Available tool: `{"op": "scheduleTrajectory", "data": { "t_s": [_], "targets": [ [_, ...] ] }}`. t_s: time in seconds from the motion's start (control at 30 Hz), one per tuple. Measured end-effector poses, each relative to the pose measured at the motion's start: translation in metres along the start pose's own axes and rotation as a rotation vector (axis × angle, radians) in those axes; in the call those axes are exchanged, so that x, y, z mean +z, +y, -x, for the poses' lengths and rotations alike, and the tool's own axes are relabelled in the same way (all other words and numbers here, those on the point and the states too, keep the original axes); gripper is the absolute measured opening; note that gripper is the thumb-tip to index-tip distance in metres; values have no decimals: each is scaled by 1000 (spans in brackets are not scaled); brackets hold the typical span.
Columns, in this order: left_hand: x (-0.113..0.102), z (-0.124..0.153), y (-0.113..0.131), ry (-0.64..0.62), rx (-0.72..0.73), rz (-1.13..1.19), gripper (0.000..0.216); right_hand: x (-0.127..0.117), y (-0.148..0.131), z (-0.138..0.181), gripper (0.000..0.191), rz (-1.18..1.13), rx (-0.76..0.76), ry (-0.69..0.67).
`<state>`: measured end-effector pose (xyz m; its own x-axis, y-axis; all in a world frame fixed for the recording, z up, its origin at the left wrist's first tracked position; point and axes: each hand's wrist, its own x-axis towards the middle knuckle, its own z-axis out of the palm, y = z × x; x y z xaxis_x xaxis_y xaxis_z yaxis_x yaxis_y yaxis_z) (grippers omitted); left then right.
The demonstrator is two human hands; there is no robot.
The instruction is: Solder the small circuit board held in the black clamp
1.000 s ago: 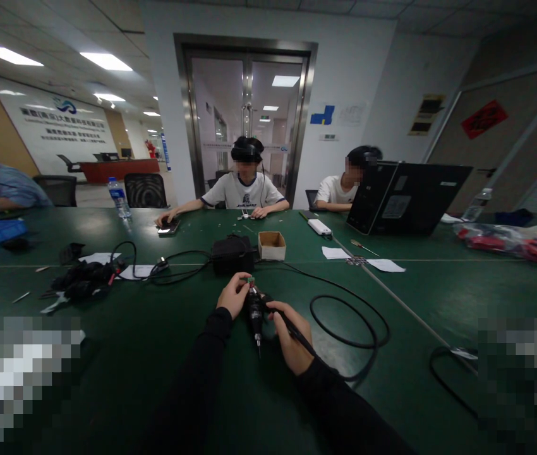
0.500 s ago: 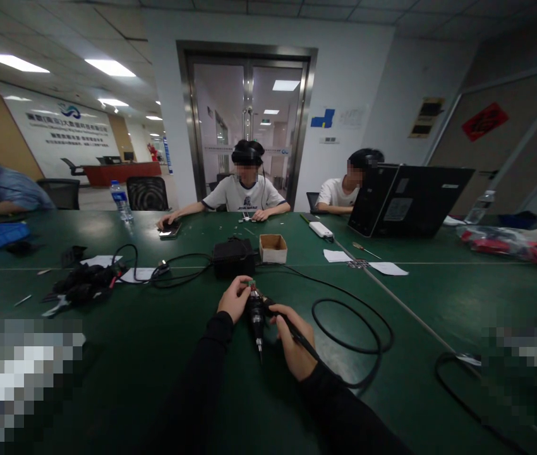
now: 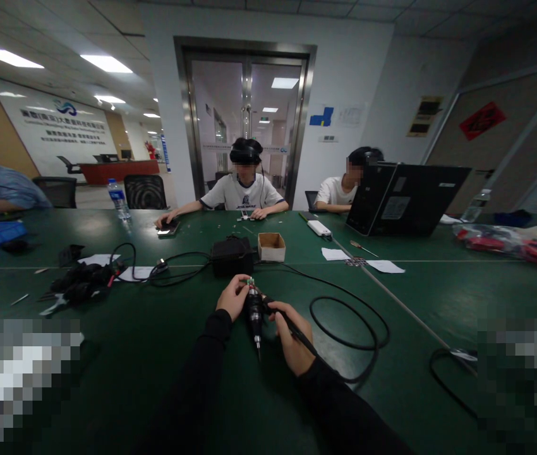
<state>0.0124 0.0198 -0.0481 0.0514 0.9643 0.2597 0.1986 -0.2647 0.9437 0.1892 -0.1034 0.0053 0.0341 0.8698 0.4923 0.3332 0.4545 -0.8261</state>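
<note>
Low centre of the frame: the left hand (image 3: 233,297) pinches a small green part (image 3: 250,282) between thumb and fingertips, right at the top end of a black corded tool (image 3: 254,313). The right hand (image 3: 292,338) is curled closed on the tool, metal tip pointing down-frame. One cable (image 3: 358,316) loops right. One open cardboard box (image 3: 271,246) sits just above, contents hidden. One laptop (image 3: 405,199) stands at upper right on the green table (image 3: 155,354).
</note>
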Motion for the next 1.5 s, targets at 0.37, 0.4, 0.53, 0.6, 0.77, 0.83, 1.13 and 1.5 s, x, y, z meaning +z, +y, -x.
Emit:
{"op": "scheduleTrajectory", "data": {
  "t_s": [0.37, 0.4, 0.53, 0.6, 0.77, 0.83, 1.13, 1.5],
  "targets": [
    [-1, 0, -3, 18, -22, -74, 23, 0, 3, 0, 26, -26, 27, 59],
    [-2, 1, -2, 15, -35, -101, 23, -1, 4, 0, 26, -32, 34, 69],
    [-4, 2, 4, -8, -96, -230, 23, -1, 7, -2, 26, -48, 51, 103],
    [-4, 3, 8, -3, -110, -274, 23, -1, 8, -2, 27, -56, 52, 109],
    [-5, 5, 13, 23, -120, -296, 25, 0, 9, -3, 28, -74, 73, 119],
    [-5, 5, 14, 25, -112, -300, 27, -1, 10, -4, 29, -75, 98, 130],
    [-6, 7, 17, 27, -55, -334, 18, -5, 14, -6, 31, -123, 137, 154],
    [-9, 0, 32, 53, -163, -355, 12, -4, 11, -8, 30, -138, 136, 161]
  ]
}}
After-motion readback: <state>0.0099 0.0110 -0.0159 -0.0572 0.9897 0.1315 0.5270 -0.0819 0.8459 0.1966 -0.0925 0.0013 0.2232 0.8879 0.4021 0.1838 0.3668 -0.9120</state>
